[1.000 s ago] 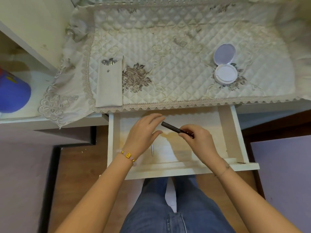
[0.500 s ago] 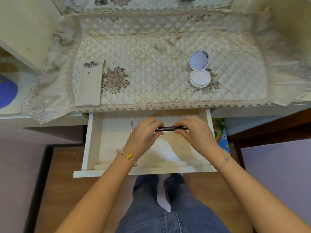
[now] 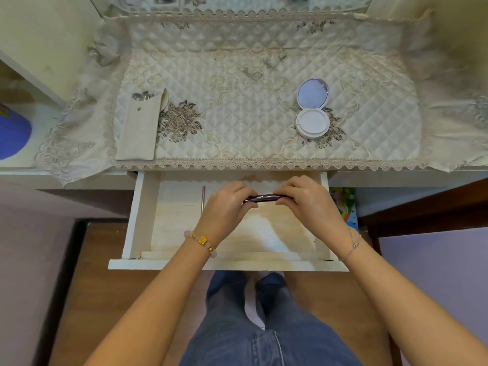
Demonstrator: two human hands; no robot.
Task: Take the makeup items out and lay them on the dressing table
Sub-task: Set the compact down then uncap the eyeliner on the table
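Head view: no brand, label or writing can be read on anything here.

Both forearms reach up from the bottom of the frame and meet over the open drawer (image 3: 142,215) at centre. The left hand (image 3: 224,210) carries a bracelet of pink beads and gold pieces at the wrist; the right hand (image 3: 311,204) has a thin chain at its wrist. Both hands are closed on a dark slim pen-like stick (image 3: 262,198), which lies level, left to right, between them. The left fingertips (image 3: 248,195) pinch its left end and the right fingers (image 3: 284,192) fold over its right end, so only the middle of the stick shows. It hangs above the drawer floor, near the drawer's far edge, just below the lace border of the table (image 3: 237,122).

Inside the drawer, left of the left hand, a thin metal rod (image 3: 202,199) lies pointing up the frame, apart from the hand.

On the table's quilted cloth, in the upper right of centre, an open white compact (image 3: 313,112) sits with its mirror lid raised behind the round base. At left of centre a beige pouch (image 3: 140,130) lies flat, with metal tips showing at its top end. A blue object (image 3: 13,136) shows at the far left edge. Blue jeans fill the bottom centre.
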